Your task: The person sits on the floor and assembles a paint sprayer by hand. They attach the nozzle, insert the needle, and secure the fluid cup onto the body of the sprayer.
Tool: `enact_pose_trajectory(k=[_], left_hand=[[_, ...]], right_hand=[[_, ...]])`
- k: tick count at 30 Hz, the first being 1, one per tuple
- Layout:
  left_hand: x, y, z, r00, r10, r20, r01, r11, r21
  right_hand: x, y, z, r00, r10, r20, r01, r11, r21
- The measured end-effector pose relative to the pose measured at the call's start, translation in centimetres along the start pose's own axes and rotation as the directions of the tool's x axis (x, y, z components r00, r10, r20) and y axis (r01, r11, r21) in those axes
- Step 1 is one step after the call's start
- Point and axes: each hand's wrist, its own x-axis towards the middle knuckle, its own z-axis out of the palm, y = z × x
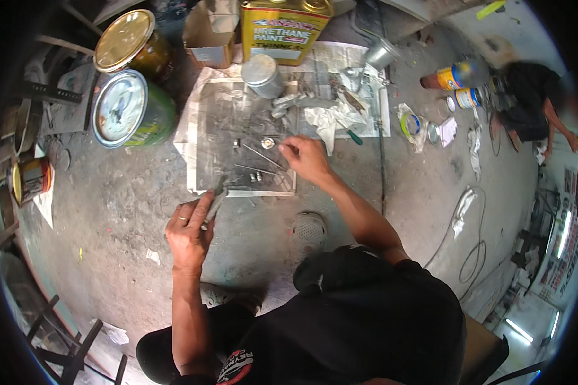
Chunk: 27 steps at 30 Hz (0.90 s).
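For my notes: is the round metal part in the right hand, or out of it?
Out: the round metal part lies on the paper, beside but apart from the right hand.

The view comes from the left unit of 2 fisheye cameras worn on the head. It looks steeply down, facing forward, over the floor (128, 205) and the newspaper (215, 147). The black shirt (372, 308) is nearest the lens and occupies the lower centre. At middle range are the left hand (189, 230), near the newspaper's near-left corner, and the right hand (307, 159), at its right edge. Coverage reaches a yellow can (286, 35) at the far edge and another person (530, 96) well beyond the right edge. Straight lines curve toward the dark rim.
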Motion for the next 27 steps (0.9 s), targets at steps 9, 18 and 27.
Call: enact_pose_trajectory(k=[9,18,27], left_hand=[[-0.1,-0.1,-0.3,0.998,0.052,-0.029,-0.051,0.998,0.021],[0.2,0.0,-0.8,0.992,0.014,-0.124,-0.013,1.0,0.006],[-0.1,-0.5,-1.0,0.983,0.081,-0.168,-0.064,0.992,0.104]], right_hand=[[8.1,14.8,-10.3,0.885,-0.167,-0.435,-0.117,0.825,-0.552],[10.3,14.5,-10.5,0.922,0.253,-0.293,-0.387,0.614,-0.688],[5.3,13.1,-12.6,0.915,-0.056,-0.398,-0.24,0.718,-0.653]])
